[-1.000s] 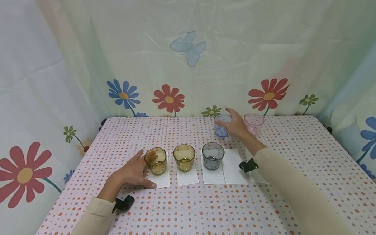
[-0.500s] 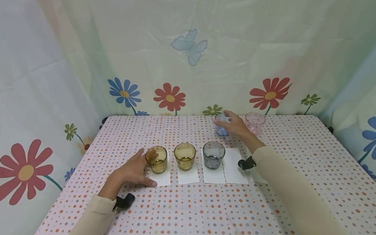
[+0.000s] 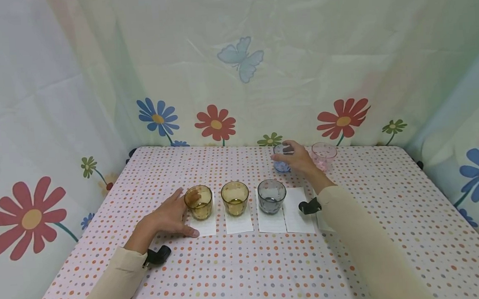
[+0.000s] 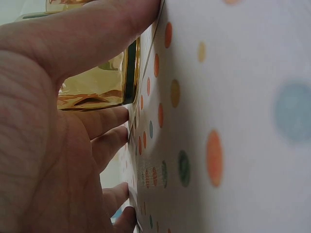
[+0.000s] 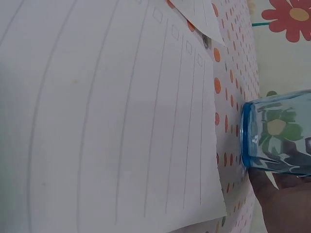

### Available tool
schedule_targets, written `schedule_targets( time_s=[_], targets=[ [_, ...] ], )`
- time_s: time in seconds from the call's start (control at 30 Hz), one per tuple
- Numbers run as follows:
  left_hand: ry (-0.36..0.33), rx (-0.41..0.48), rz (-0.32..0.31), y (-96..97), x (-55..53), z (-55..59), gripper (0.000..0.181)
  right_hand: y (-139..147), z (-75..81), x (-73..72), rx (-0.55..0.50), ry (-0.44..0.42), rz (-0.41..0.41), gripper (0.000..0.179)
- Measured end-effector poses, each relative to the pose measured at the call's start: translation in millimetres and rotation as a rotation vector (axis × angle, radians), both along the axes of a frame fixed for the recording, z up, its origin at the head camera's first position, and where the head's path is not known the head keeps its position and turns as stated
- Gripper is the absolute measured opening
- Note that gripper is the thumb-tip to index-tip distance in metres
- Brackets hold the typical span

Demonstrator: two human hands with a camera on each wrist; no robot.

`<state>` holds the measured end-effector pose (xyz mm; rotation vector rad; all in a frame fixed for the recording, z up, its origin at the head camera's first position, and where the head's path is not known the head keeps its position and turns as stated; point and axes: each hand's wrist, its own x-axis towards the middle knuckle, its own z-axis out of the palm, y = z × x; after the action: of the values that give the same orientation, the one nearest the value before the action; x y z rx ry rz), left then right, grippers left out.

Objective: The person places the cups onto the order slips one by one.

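In the head view my left hand lies spread on the table at the left of an amber glass. Its fingers reach behind the glass and its thumb rests in front. The left wrist view shows the amber glass between thumb and relaxed fingers. At the back my right hand is round a blue glass, thumb across its front and fingers behind. In the right wrist view fingers touch the side of the blue glass, which stands upright; the thumb is out of sight there.
A second amber glass and a grey glass stand on white paper slips. Another lined slip lies right of them, partly beside my right wrist. A pink glass stands behind my right forearm. A flowered curtain hangs behind the table.
My right hand has closed in round the blue glass, its thumb sliding across the front. The glass stays in place, and my left hand has hardly moved.
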<state>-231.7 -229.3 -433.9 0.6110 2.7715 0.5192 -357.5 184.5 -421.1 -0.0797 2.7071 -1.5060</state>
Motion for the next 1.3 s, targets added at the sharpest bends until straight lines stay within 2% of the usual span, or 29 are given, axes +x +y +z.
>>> schedule_targets(
  time_s=[0.2, 0.5, 0.67, 0.83, 1.07, 1.3],
  targets=[
    [0.001, -0.015, -0.005, 0.2, 0.1, 0.5, 0.123, -3.1, -3.5, 0.5, -0.098, 0.012, -0.022, 0.083],
    [-0.002, -0.003, -0.001, -0.6, 1.0, 2.9, 0.124, -7.8, -1.8, 0.7, -0.105, -0.013, -0.045, 0.076],
    [-0.009, -0.012, -0.002, 0.7, 0.9, 2.6, 0.123, -7.7, -2.1, 0.1, -0.149, -0.026, -0.043, 0.074],
    [-0.022, -0.019, 0.013, 1.7, 1.0, 2.6, 0.123, -5.9, -4.6, -2.5, -0.183, -0.023, -0.047, 0.071],
    [-0.025, -0.017, 0.012, 1.8, -0.2, 1.5, 0.123, -6.3, -8.4, -7.1, -0.207, 0.000, -0.092, 0.066],
    [-0.009, -0.015, 0.009, -0.7, -0.5, -0.1, 0.123, -8.6, -6.1, -6.2, -0.194, 0.001, -0.099, 0.063]
  ],
)
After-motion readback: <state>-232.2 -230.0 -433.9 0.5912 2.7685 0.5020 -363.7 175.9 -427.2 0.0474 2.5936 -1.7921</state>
